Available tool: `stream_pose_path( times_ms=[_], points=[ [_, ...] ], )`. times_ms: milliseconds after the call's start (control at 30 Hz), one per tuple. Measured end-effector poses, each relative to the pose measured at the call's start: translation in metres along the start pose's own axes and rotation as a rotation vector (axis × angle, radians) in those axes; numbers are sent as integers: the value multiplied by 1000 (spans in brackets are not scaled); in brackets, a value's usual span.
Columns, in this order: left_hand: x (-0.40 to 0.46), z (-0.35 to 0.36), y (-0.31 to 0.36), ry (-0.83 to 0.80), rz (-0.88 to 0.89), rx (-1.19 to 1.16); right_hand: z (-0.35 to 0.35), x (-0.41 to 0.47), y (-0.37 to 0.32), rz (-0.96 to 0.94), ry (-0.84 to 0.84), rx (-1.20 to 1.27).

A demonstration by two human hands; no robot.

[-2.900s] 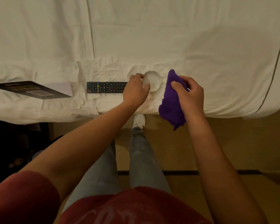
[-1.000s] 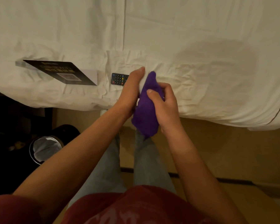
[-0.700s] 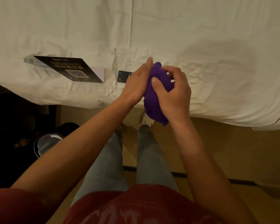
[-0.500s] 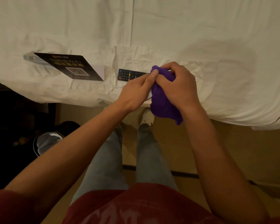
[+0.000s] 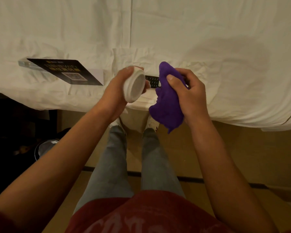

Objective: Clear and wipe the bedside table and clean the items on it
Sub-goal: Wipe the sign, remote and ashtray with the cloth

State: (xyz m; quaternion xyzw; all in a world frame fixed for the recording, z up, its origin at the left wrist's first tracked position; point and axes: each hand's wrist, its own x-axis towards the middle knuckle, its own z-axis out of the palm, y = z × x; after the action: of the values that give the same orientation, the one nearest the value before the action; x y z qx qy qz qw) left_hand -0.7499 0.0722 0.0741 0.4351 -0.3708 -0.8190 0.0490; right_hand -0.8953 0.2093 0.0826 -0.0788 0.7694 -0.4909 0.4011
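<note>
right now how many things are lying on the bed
2: the black card, lying at the left near the bed's edge, and the remote, mostly hidden behind the dish in the left hand and the cloth in the right hand. More may be hidden.

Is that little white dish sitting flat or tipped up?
Tipped on its side: the left hand holds the white dish off the bed, flat face toward the purple cloth.

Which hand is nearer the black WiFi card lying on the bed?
Left. The left hand, holding the white dish, is just right of the card; the right hand is farther right.
</note>
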Motion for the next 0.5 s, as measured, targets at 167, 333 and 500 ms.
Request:
stream_pose_path(
  times_ms=[167,333,500],
  points=[
    [1,15,11,-12,-7,-256,29,-1,2,182,-38,213],
    [4,29,14,80,62,-288,42,-14,7,427,-139,531],
    [-1,45,11,16,76,-117,36,-28,15,506,-155,637]
  ],
)
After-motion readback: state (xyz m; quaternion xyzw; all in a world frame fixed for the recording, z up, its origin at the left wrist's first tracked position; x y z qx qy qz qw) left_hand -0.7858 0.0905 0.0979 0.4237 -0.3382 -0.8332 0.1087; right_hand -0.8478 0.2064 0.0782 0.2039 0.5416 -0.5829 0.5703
